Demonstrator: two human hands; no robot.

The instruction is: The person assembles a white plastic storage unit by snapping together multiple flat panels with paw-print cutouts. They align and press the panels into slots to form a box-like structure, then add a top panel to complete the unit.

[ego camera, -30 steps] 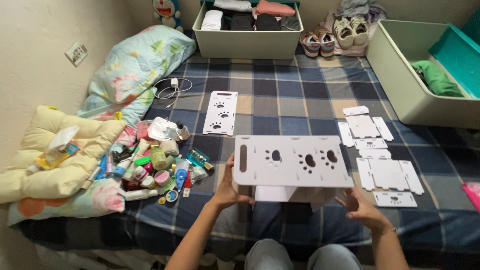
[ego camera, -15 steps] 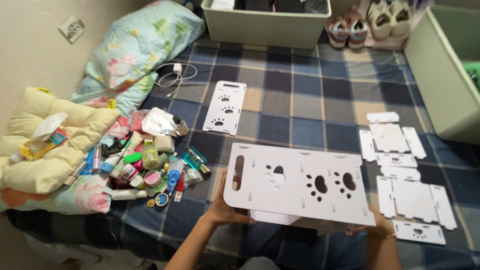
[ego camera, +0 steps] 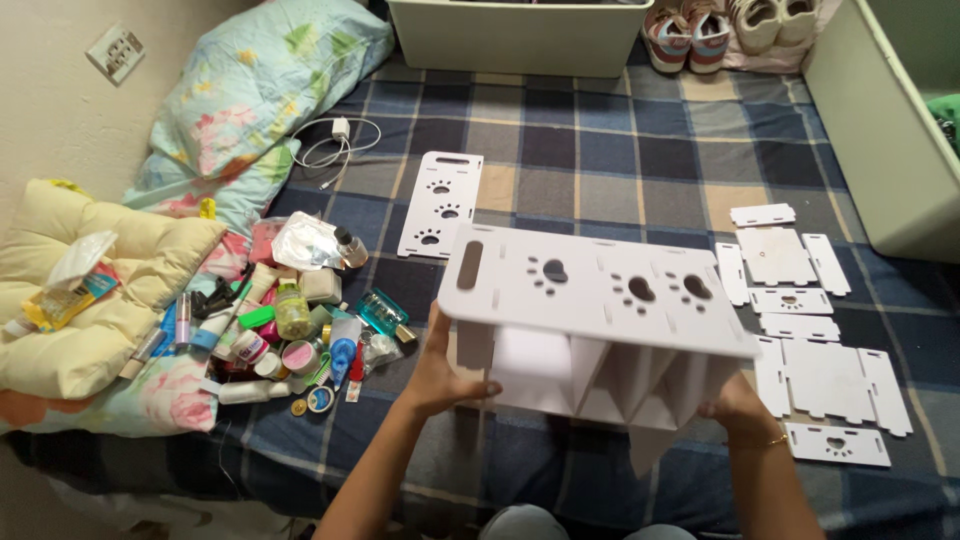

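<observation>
Both hands clamped on the white organizer (ego camera: 600, 330) at frame centre above the bed (ego camera: 640, 160): left hand (ego camera: 445, 375) at 8 o'clock, right hand (ego camera: 735, 405) at 4. Slotted dividers look loose; tilting could drop them.

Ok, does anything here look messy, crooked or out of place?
Yes. A heap of toiletries lies jumbled on the bed beside the cushion. The white organizer, held by the left hand and right hand, sits tilted.
</observation>
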